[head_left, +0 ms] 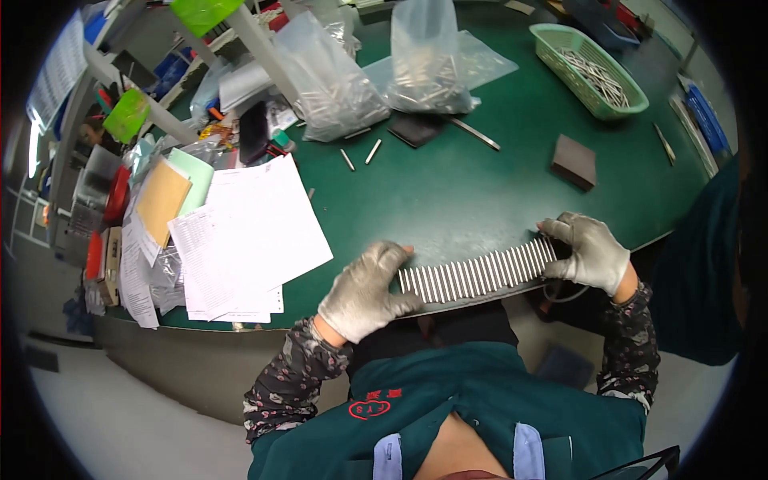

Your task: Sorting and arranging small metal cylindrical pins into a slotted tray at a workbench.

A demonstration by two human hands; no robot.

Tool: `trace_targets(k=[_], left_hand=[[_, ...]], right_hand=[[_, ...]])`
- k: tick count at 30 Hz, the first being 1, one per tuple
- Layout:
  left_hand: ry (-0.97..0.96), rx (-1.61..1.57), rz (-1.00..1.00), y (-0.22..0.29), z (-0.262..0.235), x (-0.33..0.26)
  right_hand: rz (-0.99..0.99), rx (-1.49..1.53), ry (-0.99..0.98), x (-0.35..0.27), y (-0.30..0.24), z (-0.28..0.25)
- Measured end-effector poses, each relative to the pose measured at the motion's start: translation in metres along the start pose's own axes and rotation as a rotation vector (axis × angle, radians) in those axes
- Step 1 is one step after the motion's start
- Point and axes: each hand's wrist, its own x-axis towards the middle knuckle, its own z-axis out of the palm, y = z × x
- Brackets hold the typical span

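Head cam view, only one angle here. The person has both gloved hands on a row of metal pins (478,273) lined up side by side along the near edge of the green worktop (448,192). The left hand (364,292) sits at the left end of the row, fingers curled loosely and pressed against the end pins, not wrapped around anything. The right hand (590,252) is at the right end, fingers bent down over the last pins, so the row is squeezed between the two hands. Neither hand is actually lifting anything as far as the picture shows.

Further back on the worktop there's a small dark block (574,162) well apart from the row, and a green basket (586,70) with more pins in it at the far right. A couple of clear plastic bags (376,76) holding pins sit at the far middle, with a few loose pins (362,154) just in front of them. Off to the left is a messy stack of white paper sheets (252,232) and a tan envelope (161,200).
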Motion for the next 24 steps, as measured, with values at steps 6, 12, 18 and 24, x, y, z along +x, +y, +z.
trace_targets(k=[6,12,18,24], left_hand=[[0.289,0.071,-0.269,-0.044,-0.050,0.057],[0.357,0.174,0.024,-0.028,-0.031,0.048],[0.469,0.045,0.160,-0.029,0.010,0.005],[0.601,-0.185,0.038,-0.034,0.025,0.007]], right_hand=[[-0.181,-0.078,0.170,0.045,-0.013,-0.016],[-0.085,-0.179,0.171,0.036,-0.007,-0.029],[0.213,-0.234,0.592,0.051,0.065,-0.063],[0.831,-0.271,0.455,0.100,0.173,-0.116]])
